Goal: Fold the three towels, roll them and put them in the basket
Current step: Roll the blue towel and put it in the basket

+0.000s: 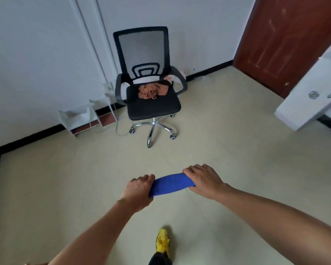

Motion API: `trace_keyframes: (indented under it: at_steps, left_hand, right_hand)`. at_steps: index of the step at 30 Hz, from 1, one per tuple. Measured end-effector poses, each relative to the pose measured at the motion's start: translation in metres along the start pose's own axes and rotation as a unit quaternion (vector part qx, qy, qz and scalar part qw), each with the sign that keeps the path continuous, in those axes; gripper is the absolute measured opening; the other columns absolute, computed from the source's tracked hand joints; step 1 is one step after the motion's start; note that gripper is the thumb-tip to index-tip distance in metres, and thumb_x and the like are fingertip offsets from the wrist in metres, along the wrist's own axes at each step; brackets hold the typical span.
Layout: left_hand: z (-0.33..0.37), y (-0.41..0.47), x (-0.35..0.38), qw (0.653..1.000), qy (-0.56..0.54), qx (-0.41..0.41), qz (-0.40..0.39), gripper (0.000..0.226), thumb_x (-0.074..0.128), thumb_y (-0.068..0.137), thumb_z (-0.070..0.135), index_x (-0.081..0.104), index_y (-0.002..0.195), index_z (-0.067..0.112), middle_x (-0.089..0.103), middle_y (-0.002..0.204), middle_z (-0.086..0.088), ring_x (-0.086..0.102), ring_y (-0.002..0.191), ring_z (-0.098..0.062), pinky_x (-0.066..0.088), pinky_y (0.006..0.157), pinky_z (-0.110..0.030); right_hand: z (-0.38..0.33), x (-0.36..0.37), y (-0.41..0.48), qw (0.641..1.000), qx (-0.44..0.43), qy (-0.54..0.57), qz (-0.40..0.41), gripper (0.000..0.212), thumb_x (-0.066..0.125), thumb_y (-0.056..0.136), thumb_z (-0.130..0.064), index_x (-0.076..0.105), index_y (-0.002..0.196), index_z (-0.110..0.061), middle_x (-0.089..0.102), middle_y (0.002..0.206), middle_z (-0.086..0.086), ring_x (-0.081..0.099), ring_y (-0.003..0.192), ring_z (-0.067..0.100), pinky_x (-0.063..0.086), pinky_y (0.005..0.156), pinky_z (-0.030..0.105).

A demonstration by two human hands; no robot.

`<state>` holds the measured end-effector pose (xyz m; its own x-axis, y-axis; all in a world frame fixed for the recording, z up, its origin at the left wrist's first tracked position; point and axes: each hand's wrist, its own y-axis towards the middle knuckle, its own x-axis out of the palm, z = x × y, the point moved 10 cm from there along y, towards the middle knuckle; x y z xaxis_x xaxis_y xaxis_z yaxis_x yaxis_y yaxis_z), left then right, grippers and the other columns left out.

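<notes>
A blue towel [171,185], folded into a narrow band, is stretched between both hands above the floor. My left hand [139,190] grips its left end and my right hand [203,179] grips its right end. A crumpled brown-orange towel [151,91] lies on the seat of a black office chair [154,107] ahead of me, with a white and pink cloth [168,78] behind it at the backrest. No basket is in view.
A white shelf unit [84,117] stands against the left wall beside the chair, with a cable on the floor. A brown door [287,39] is at the right, and a white table corner [302,111] juts in. My yellow shoe [162,242] is below.
</notes>
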<state>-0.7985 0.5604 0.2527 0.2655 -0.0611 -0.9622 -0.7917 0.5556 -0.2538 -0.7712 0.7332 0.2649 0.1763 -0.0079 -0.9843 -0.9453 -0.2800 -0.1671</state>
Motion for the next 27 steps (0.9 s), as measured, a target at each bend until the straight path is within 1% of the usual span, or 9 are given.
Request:
trace_keyframes:
  at_steps: [3, 7, 8, 10, 12, 15, 21, 23, 27]
  left_hand:
    - [0.037, 0.092, -0.037, 0.996, 0.026, 0.085, -0.002, 0.035, 0.054, 0.081, 0.03, 0.044, 0.113, 0.02, 0.057, 0.107, 0.002, 0.058, 0.093, -0.023, 0.037, 0.074, -0.029]
    - [0.117, 0.194, -0.076, 0.975, 0.063, 0.212, -0.005, 0.034, 0.053, 0.081, 0.03, 0.045, 0.112, 0.019, 0.057, 0.103, 0.002, 0.058, 0.09, -0.023, 0.034, 0.069, -0.029]
    - [0.14, 0.214, -0.084, 0.969, 0.068, 0.237, -0.005, 0.033, 0.052, 0.081, 0.029, 0.045, 0.112, 0.02, 0.057, 0.102, 0.002, 0.057, 0.088, -0.023, 0.033, 0.069, -0.029]
    - [0.196, 0.255, -0.093, 0.954, 0.07, 0.293, -0.004, 0.032, 0.051, 0.08, 0.028, 0.046, 0.11, 0.019, 0.057, 0.1, 0.001, 0.057, 0.087, -0.024, 0.032, 0.067, -0.03]
    - [0.254, 0.294, -0.098, 0.937, 0.081, 0.34, -0.011, 0.032, 0.051, 0.079, 0.027, 0.046, 0.11, 0.018, 0.058, 0.099, 0.0, 0.057, 0.086, -0.025, 0.031, 0.067, -0.03]
    - [0.335, 0.348, -0.105, 0.925, 0.088, 0.369, -0.014, 0.031, 0.051, 0.08, 0.026, 0.045, 0.109, 0.018, 0.057, 0.099, -0.001, 0.055, 0.084, -0.025, 0.031, 0.068, -0.029]
    - [0.466, 0.45, -0.142, 0.918, 0.081, 0.388, 0.013, 0.024, 0.052, 0.08, 0.024, 0.047, 0.103, 0.019, 0.059, 0.096, 0.0, 0.04, 0.073, -0.018, 0.03, 0.07, -0.026]
    - [0.511, 0.483, -0.158, 0.913, 0.076, 0.4, 0.023, 0.024, 0.052, 0.08, 0.024, 0.047, 0.103, 0.019, 0.059, 0.096, 0.001, 0.044, 0.074, -0.019, 0.032, 0.071, -0.026]
    - [0.577, 0.545, -0.174, 0.903, 0.078, 0.422, 0.019, 0.027, 0.052, 0.081, 0.026, 0.048, 0.107, 0.02, 0.059, 0.098, 0.001, 0.054, 0.082, -0.021, 0.037, 0.073, -0.027]
  right_hand:
    - [0.083, -0.023, 0.006, 0.995, 0.09, 0.031, 0.024, 0.032, 0.058, 0.077, -0.02, 0.057, 0.108, -0.016, 0.063, 0.094, 0.001, 0.059, 0.085, 0.027, 0.044, 0.071, 0.035]
    - [0.181, -0.045, -0.021, 0.975, 0.205, 0.049, 0.063, 0.03, 0.071, 0.062, -0.016, 0.063, 0.091, -0.015, 0.062, 0.073, -0.001, 0.059, 0.063, 0.024, 0.045, 0.055, 0.03]
    - [0.205, -0.045, -0.031, 0.97, 0.231, 0.054, 0.056, 0.03, 0.07, 0.064, -0.018, 0.063, 0.093, -0.016, 0.062, 0.075, -0.002, 0.059, 0.065, 0.023, 0.046, 0.057, 0.031]
    - [0.261, -0.041, -0.055, 0.952, 0.294, 0.072, 0.047, 0.033, 0.061, 0.074, -0.024, 0.059, 0.107, -0.019, 0.064, 0.09, -0.003, 0.059, 0.078, 0.023, 0.044, 0.068, 0.033]
    - [0.318, -0.037, -0.079, 0.939, 0.333, 0.072, 0.051, 0.036, 0.054, 0.081, -0.03, 0.054, 0.117, -0.023, 0.063, 0.102, -0.005, 0.059, 0.089, 0.021, 0.043, 0.076, 0.032]
    - [0.402, -0.034, -0.109, 0.926, 0.364, 0.076, 0.064, 0.04, 0.057, 0.084, -0.033, 0.052, 0.123, -0.024, 0.064, 0.11, -0.005, 0.06, 0.094, 0.019, 0.044, 0.08, 0.029]
    - [0.558, -0.06, -0.146, 0.907, 0.402, 0.088, 0.092, 0.036, 0.06, 0.082, -0.03, 0.054, 0.118, -0.024, 0.066, 0.106, -0.004, 0.062, 0.089, 0.018, 0.046, 0.079, 0.028]
    - [0.61, -0.077, -0.161, 0.902, 0.41, 0.08, 0.109, 0.037, 0.06, 0.082, -0.03, 0.054, 0.118, -0.024, 0.066, 0.106, -0.004, 0.062, 0.089, 0.018, 0.047, 0.08, 0.029]
    - [0.698, -0.093, -0.173, 0.896, 0.425, 0.072, 0.107, 0.036, 0.061, 0.082, -0.029, 0.054, 0.116, -0.025, 0.066, 0.104, -0.004, 0.062, 0.087, 0.016, 0.047, 0.081, 0.028]
